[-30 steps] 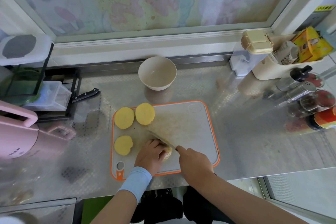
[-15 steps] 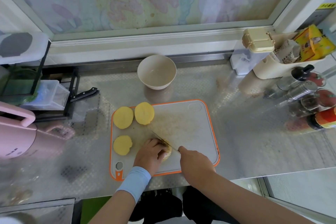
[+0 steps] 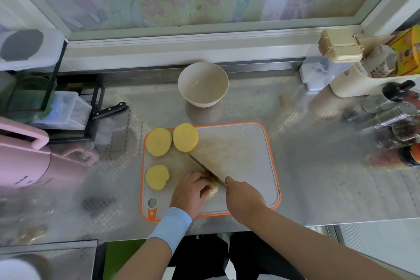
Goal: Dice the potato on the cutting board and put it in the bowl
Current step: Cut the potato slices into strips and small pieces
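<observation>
Since a moment ago the knife shows more of its blade, and its tip now reaches up the cutting board to just short of the nearest slice, while both hands sit almost where they were. From where I stand, the right hand has its grip closed round the knife's handle, which is hidden inside the fist, and the blade runs on a slant toward the upper left of the frame. The left hand, with a pale blue sleeve cuff at the wrist, curls its fingers over the potato piece near the lower middle of the board, its grip holding that speckled end against the board. The blade lies right against the far side of this piece, beside the left fingertips. Three yellow potato slices lie flat on the left part of the board: two side by side at the upper left corner, touching or nearly so, and a third below them, just left of the left hand. The bowl stands upright on the steel tabletop beyond the board, apart from it. A black-handled knife lies at the left by a rack, a pink appliance fills the left edge, and metal shakers crowd the right.
</observation>
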`<state>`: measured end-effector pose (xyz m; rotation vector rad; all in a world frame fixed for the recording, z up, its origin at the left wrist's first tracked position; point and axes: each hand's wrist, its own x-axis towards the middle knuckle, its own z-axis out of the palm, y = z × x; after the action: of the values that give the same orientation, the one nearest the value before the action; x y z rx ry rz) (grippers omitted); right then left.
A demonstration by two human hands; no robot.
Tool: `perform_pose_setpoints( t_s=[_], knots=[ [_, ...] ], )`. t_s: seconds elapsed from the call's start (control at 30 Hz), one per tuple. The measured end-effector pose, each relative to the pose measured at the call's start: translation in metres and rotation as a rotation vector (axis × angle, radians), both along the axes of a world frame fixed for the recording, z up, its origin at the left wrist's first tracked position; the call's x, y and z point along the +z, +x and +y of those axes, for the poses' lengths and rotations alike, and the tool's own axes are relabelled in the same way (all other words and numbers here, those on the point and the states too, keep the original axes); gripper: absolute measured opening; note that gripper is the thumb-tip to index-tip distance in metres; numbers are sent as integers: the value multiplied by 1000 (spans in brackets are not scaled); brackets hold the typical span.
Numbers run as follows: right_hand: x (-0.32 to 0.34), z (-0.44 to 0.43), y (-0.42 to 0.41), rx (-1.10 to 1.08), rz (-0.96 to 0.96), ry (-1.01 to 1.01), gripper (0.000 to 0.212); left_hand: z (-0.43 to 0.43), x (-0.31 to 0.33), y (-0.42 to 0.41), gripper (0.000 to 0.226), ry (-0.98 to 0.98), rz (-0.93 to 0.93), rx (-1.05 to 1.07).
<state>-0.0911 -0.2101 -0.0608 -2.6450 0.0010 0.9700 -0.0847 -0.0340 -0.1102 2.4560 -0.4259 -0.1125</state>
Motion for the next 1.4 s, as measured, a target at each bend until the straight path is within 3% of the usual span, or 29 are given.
perform_pose_setpoints(
  t_s=[0.27,0.6,1.4],
  knots=[
    [-4,-1,-1,14,-37,-11,13,2,0,-4,19,0,-51,-52],
    [11,0,-18,7,-92,-22,14,0,2,-6,22,52,-33,29],
    [18,-2,-12,53,-7,-29,24,2,-1,-3,25,15,29,47]
  ],
)
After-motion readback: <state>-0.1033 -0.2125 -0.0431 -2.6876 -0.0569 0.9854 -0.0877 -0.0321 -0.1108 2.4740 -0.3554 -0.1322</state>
